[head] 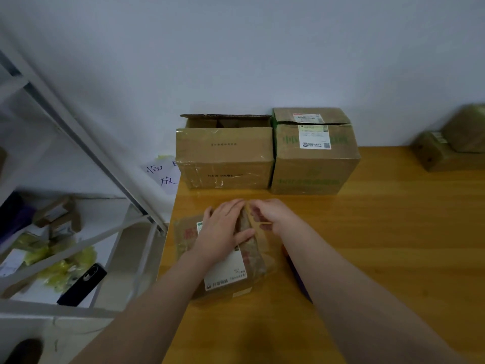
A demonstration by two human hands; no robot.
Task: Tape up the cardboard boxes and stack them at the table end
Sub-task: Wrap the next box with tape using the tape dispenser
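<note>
Head view: a small cardboard box (183,239) lies on the wooden table (380,232), near its left edge and in front of the person. The left hand (223,229) rests flat on the box top, fingers straight, and presses the flap down. The right hand (273,216), just beside it, has curled fingers that pinch a tan tape strip (258,224) over the seam. At the wall two bigger boxes stand touching: one open-topped box (225,158) and one closed box (315,164).
</note>
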